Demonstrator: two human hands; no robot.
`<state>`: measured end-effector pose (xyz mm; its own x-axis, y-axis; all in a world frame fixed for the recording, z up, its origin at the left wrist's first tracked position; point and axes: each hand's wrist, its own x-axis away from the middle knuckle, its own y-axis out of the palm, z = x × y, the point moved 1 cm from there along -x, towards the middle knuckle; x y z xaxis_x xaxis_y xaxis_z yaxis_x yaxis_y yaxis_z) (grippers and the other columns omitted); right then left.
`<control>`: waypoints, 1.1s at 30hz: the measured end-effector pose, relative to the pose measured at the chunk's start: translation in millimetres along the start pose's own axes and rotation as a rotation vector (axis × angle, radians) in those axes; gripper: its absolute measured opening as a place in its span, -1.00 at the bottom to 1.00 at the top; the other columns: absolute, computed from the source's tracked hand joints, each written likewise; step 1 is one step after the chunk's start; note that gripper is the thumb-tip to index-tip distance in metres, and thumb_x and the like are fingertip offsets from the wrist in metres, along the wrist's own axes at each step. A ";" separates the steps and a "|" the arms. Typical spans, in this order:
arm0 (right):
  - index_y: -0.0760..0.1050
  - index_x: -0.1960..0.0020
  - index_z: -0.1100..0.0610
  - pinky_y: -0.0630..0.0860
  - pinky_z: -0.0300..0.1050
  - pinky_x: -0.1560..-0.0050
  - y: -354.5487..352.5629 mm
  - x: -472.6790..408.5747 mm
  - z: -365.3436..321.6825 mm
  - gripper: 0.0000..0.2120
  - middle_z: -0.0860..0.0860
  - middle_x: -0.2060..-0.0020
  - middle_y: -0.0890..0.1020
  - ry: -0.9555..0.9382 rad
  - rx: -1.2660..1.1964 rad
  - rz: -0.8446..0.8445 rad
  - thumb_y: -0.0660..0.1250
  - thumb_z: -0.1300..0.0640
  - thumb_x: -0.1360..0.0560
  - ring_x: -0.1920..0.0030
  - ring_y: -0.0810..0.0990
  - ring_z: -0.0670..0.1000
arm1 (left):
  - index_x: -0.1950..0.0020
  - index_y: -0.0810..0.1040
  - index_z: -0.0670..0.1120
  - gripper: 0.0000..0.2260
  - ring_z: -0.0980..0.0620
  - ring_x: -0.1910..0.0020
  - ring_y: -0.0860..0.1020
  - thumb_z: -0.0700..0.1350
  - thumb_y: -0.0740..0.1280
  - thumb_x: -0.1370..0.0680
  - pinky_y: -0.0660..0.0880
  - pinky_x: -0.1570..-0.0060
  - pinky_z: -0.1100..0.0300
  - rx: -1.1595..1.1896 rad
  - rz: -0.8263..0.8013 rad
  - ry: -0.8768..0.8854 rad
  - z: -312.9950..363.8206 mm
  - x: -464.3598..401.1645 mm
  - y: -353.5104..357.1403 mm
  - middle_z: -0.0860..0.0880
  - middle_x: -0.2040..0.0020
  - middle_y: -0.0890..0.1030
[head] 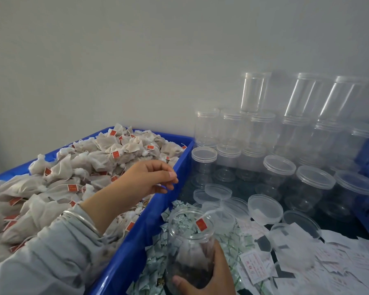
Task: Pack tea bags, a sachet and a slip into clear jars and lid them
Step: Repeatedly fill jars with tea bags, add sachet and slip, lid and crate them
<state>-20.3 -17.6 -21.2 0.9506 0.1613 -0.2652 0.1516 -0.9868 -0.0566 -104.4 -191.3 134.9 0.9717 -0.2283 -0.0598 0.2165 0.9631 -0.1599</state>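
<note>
Two hands were seen by the blue bin [136, 237]. An open jar [191, 248] just right of the bin was gripped low by the right hand [207, 277], a red tag [201, 224] at its rim. Over the bin's tea bags [77, 177], the left hand [149, 179] was held with fingers loosely curled, apparently empty.
</note>
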 end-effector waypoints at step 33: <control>0.21 -0.41 -0.22 0.46 -0.02 -0.28 -0.4 6.2 -24.2 0.14 -0.33 -0.20 0.52 0.193 0.016 0.022 0.67 -0.18 0.08 -0.23 0.50 -0.22 | 0.19 0.50 -0.13 -0.80 0.06 0.34 0.48 -0.02 0.29 -0.52 0.34 0.42 0.25 -0.904 0.544 -0.213 -39.0 -17.9 -83.8 -0.04 0.29 0.55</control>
<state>-7.9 -16.5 0.5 0.9881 0.1330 -0.0775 0.1278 -0.9894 -0.0686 -143.6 -273.4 111.0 0.9318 0.3129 -0.1839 -0.3150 0.4457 -0.8380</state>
